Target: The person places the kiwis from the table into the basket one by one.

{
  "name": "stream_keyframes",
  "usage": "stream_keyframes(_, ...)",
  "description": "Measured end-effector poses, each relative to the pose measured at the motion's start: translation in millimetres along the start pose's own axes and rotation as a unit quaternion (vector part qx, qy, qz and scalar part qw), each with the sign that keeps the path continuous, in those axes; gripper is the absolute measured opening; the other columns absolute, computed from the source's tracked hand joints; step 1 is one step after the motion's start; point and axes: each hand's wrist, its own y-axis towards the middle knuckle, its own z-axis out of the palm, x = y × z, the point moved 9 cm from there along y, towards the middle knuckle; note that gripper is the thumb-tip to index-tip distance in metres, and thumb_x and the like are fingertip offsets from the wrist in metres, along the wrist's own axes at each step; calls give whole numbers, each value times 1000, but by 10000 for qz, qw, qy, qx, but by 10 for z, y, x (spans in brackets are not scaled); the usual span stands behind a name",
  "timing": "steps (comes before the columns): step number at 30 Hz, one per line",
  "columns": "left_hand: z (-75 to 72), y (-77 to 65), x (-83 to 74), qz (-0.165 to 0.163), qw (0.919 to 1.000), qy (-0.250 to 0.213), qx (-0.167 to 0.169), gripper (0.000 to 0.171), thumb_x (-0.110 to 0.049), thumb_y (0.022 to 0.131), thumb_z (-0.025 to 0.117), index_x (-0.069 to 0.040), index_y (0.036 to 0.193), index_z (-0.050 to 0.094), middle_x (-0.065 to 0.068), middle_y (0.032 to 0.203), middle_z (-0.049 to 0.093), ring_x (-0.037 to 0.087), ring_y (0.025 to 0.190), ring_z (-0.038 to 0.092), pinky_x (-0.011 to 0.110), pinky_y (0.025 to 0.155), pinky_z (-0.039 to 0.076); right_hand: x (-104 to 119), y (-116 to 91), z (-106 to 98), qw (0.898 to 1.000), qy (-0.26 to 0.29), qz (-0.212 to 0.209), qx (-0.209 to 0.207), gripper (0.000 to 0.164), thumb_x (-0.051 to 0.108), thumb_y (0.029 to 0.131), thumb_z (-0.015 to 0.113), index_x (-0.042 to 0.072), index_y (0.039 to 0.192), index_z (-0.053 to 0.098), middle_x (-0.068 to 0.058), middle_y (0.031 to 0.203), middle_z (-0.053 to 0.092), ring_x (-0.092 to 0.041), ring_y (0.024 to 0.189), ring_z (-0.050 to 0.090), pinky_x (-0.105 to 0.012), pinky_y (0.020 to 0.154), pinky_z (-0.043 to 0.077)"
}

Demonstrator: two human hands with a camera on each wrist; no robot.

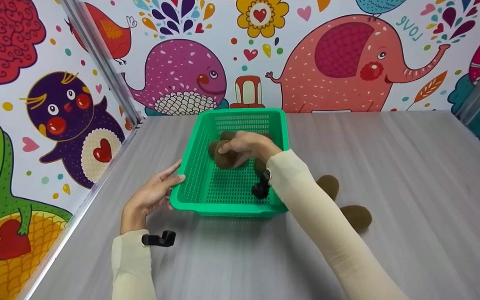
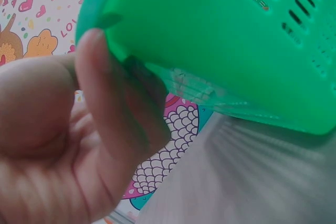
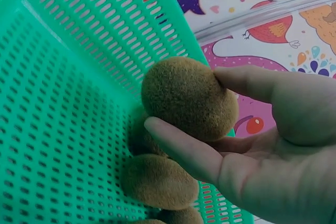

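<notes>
In the head view, a green slotted plastic basket [image 1: 223,207] stands in the middle of the table. My left hand [image 1: 150,198] grips its left rim, the thumb at the edge and the other fingers along the outer wall. Inside the basket, my right hand [image 1: 248,146] holds a brown fuzzy kiwi [image 3: 189,98] between thumb and fingers, above other kiwis. One of those, a kiwi [image 3: 160,182] against the slotted wall, shows plainly in the right wrist view. The right hand partly covers the fruit in the head view.
Two more kiwis lie on the table right of the basket, one kiwi [image 1: 328,186] farther back and another kiwi [image 1: 357,217] nearer, both partly behind the right sleeve [image 1: 327,225]. Walls with cartoon animals [image 1: 336,62] border the grey table [image 1: 411,187] at the back and sides.
</notes>
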Motion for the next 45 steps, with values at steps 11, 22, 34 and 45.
stream_keyframes(11, 6, 9, 1, -22, 9999, 13, 105, 67, -31, 106, 51, -29, 162, 15, 10, 104, 75, 13, 69, 73, 28, 50, 58, -75, -9, 60, 9996, -74, 129, 222, 74, 20, 98, 66, -2, 154, 25, -17, 144, 46, -36, 120, 62, -48, 105, 52)
stream_keyframes(22, -4, 15, 15, -13, 10000, -76, 58, 67, -29, 106, 52, -27, 162, 15, 9, 99, 75, 13, 68, 73, 27, 49, 58, -147, 47, 100, 9991, 263, 309, 150, 81, 16, 98, 66, 0, 158, 14, -16, 149, 40, -34, 127, 57, -40, 95, 59)
stream_keyframes(34, 1, 9, 0, 28, 9999, -67, 69, 67, -28, 106, 52, -25, 162, 15, 5, 94, 76, 10, 62, 70, 25, 47, 56, -124, -22, 15, 9995, 193, 127, 224, 74, 17, 98, 66, -5, 155, 25, -25, 150, 45, -36, 130, 59, -42, 106, 52)
stream_keyframes(45, -13, 4, 12, 39, 9999, 91, 46, 66, -31, 106, 51, -28, 162, 17, 8, 99, 76, 13, 69, 73, 28, 51, 58, 44, -352, -60, 9989, -350, -277, 117, 69, 26, 96, 69, 0, 151, 38, -19, 143, 55, -30, 125, 61, -44, 105, 53)
